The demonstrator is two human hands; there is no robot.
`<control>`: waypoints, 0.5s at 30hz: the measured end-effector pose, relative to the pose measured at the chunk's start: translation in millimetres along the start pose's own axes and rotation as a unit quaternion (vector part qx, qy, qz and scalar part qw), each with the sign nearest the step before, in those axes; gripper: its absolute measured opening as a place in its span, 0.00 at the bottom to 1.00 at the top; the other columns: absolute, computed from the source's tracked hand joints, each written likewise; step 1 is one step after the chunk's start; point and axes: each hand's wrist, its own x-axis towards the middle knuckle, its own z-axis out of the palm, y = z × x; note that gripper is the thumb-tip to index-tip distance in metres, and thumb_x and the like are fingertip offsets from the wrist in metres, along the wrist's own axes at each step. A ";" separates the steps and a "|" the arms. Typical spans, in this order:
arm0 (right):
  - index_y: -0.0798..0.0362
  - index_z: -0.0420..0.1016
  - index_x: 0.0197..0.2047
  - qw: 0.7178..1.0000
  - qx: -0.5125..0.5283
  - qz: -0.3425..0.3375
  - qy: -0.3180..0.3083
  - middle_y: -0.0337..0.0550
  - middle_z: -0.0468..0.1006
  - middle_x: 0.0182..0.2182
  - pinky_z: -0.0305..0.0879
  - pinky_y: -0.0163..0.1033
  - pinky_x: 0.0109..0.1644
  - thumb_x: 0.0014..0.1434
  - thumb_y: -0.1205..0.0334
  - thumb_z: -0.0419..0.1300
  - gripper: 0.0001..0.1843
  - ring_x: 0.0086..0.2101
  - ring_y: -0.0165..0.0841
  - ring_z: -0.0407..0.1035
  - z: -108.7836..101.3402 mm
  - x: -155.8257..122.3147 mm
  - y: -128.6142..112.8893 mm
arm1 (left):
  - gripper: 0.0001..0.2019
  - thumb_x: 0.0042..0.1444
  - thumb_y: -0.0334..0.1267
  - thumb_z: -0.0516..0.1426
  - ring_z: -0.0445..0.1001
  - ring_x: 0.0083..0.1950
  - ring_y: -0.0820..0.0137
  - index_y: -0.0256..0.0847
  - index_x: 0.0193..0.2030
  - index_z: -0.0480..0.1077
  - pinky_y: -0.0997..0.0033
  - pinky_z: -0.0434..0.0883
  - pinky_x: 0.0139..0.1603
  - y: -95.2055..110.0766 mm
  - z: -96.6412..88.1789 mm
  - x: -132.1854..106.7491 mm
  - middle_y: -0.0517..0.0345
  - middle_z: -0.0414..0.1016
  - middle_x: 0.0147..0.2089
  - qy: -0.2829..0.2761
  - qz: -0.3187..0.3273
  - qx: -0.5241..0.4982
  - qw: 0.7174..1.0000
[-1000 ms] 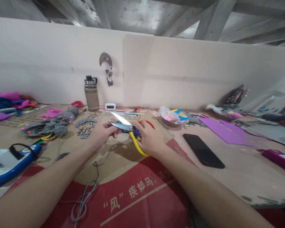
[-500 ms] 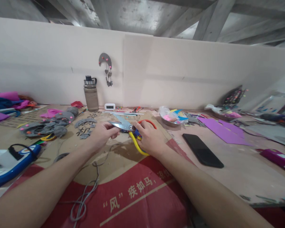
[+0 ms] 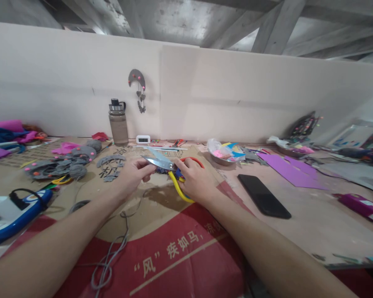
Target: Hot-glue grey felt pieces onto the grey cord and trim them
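Observation:
My right hand grips the scissors by their red and yellow handles, with the blades spread and pointing left. The fingers of my left hand are pinched together right at the lower blade, near its tip. Whatever sits in that pinch is hidden or too small to name. Beneath the hands lies cardboard with red print. Grey felt cutouts rest on it left of my left hand, and a loose grey cord trails toward the near edge.
At the back stand a water bottle and a small white clock. A black phone, purple sheet and bowl of scraps are to the right. Grey felt pieces and a blue-and-white device occupy the left.
The view has shifted very slightly. Both hands and the scissors keep nearly the same place, with the blades still spread.

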 end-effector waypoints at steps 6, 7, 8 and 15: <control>0.48 0.58 0.57 1.000 0.026 -0.003 0.013 0.48 0.68 0.42 0.61 0.39 0.37 0.58 0.57 0.50 0.23 0.39 0.38 0.64 0.8 0.8 0.3 | 0.07 0.48 0.38 0.60 0.67 0.26 0.74 0.36 0.31 0.73 0.73 0.62 0.26 4.6 6.1 -2.8 0.56 0.73 0.29 -0.015 -0.002 -0.058 0.998; 0.48 0.58 0.57 0.999 0.033 -0.008 0.016 0.48 0.68 0.42 0.61 0.39 0.38 0.57 0.56 0.51 0.23 0.39 0.38 0.64 0.4 1.0 0.1 | 0.07 0.47 0.38 0.60 0.67 0.25 0.75 0.36 0.31 0.73 0.73 0.62 0.26 5.5 6.9 -3.0 0.55 0.73 0.29 -0.012 -0.002 -0.064 0.998; 0.49 0.59 0.56 0.999 0.040 -0.013 0.018 0.48 0.67 0.42 0.61 0.39 0.38 0.57 0.56 0.51 0.23 0.39 0.38 0.63 -0.1 1.2 -0.1 | 0.07 0.47 0.38 0.61 0.67 0.25 0.75 0.35 0.31 0.73 0.73 0.62 0.26 6.2 7.5 -3.1 0.55 0.73 0.29 -0.009 -0.003 -0.068 0.998; 0.49 0.59 0.55 0.998 0.057 -0.016 0.024 0.47 0.66 0.41 0.60 0.39 0.39 0.57 0.57 0.50 0.22 0.39 0.37 0.62 0.5 0.6 -0.4 | 0.08 0.47 0.37 0.61 0.66 0.25 0.76 0.36 0.33 0.73 0.74 0.62 0.26 6.2 6.7 -3.5 0.57 0.73 0.29 -0.020 -0.001 -0.072 0.997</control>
